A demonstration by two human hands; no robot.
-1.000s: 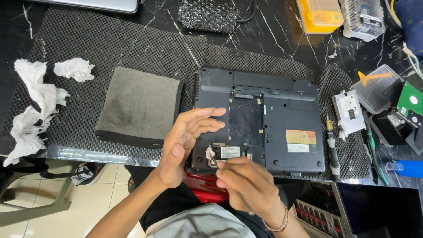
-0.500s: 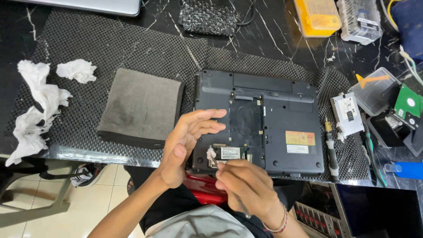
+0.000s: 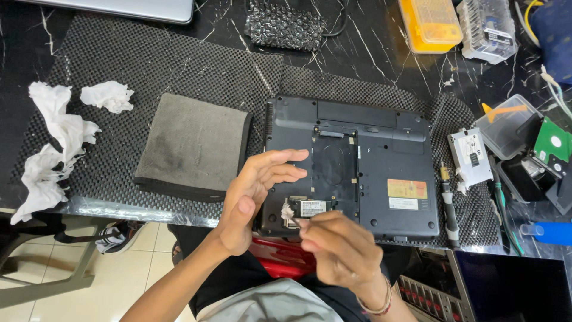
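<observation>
Your right hand (image 3: 339, 250) pinches a small wad of white tissue (image 3: 288, 211) between its curled fingertips, pressing it at the edge of the little circuit card (image 3: 310, 208) seated in the open bay of an upturned dark-grey laptop (image 3: 351, 167). Your left hand (image 3: 253, 191) stands flat and open, fingers together and stretched, its edge set against the laptop's near left corner as a brace; it holds nothing.

To do this wipe well, judging from the frame, keep the wad tight and small so it touches only the card and its socket, use light strokes, and keep the left palm steady against the casing so the machine does not slide on the mat.

The laptop's base is matte moulded plastic with recessed panels, screw holes and an orange-and-white sticker (image 3: 407, 189). It lies on a black woven anti-slip mat (image 3: 179, 65) over a glossy black, white-veined tabletop (image 3: 369, 48). Just left of the laptop sits a thick grey foam pad (image 3: 193, 146), soft and square. Well to the left lie crumpled white tissues (image 3: 59, 137). To the right, a slim screwdriver (image 3: 448, 203) rests beside the casing, then a metal drive caddy (image 3: 471, 158) and a bare green-boarded hard drive (image 3: 551, 143). At the far edge stand a yellow parts box (image 3: 430, 24) and a scrap of bubble wrap (image 3: 286, 25).
</observation>
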